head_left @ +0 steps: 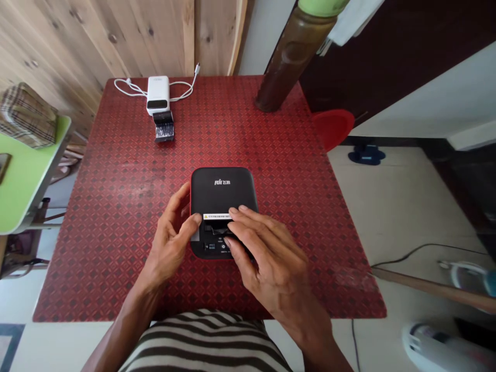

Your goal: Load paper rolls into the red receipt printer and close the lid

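Observation:
A flat black device (222,194) with rounded corners, a red edge and a white logo lies on the table. Across its near half runs a white warning label, and below that is a dark recess (215,227) with a shiny black piece in it. My left hand (170,235) grips the device's left side, thumb on top and fingers along the edge. Over the right part of the recess, my right hand (269,248) has its fingers together and its thumb drawn near them at the opening. Whatever lies between those fingertips is hidden.
On the red patterned table (127,232) are a white power bank (158,93) with a white cable, a small black case (164,126) touching its near end, and a tall brown bottle (289,59) with a green lid. A green table (27,181) with a plaid bag stands left.

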A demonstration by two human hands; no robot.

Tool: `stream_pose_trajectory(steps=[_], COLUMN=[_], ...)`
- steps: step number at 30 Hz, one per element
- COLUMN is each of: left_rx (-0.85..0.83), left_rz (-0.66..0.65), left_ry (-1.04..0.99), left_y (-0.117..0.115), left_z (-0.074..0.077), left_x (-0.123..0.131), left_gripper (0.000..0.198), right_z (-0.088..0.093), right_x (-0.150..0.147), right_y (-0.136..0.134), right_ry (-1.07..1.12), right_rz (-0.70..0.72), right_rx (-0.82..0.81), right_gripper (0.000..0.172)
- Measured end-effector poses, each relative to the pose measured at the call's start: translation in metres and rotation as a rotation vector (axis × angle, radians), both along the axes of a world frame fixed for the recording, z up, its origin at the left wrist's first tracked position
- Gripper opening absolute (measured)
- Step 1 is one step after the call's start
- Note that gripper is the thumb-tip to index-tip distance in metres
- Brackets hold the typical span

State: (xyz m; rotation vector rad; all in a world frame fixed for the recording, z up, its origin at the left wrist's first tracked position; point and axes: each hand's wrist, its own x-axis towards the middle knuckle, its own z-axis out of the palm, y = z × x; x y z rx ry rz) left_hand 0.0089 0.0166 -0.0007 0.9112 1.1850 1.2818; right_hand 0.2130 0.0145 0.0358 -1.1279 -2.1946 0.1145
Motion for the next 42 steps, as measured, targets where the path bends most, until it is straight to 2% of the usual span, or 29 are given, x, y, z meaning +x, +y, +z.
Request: stream_pose_trajectory(steps=[5,9,13,17,22,31,42], left_rx=[0.018,-0.04,-0.062,-0.073,-0.076,-0.074,-0.053], left_rz=[0.016,0.036,0.02,-0.027,-0.034,-0.017,0.018], left_ry=[0.001,0.008,-0.011,0.023,0.089,0.046,0.019], left_y=[0.003,-0.002,-0.016,-0.024,-0.022,-0.022,-0.02], left_z=[-0.002,-0.004,-0.005,-0.002,-0.001,0.004,-0.001], left_x=[0.001,-0.002,-0.007,-0.013,-0.016,-0.01,-0.003], left_gripper=[0.061,0.061,0.056,0.059,0.057,0.055,0.055], right_z=[-0.004,-0.009,-0.012,-0.019,-0.026,-0.03,-0.031], right_x=[-0.001,-0.001,0.005,0.013,0.013,0.015,0.015], right_y=[-0.001,-0.005,-0.015,-0.023,-0.028,-0.033,-0.03], right_ry=[0.029,0.081,0.189,0.236,0.261,0.224,0.252], right_rz=[-0.01,0.0,-0.101,-0.209,-0.215,-0.287,-0.272], right_rx=[0.002,0.014,0.054,0.064,0.028,-0.068,-0.072], right_gripper=[0.015,0.027,0.036,0.036,0.035,0.034,0.04])
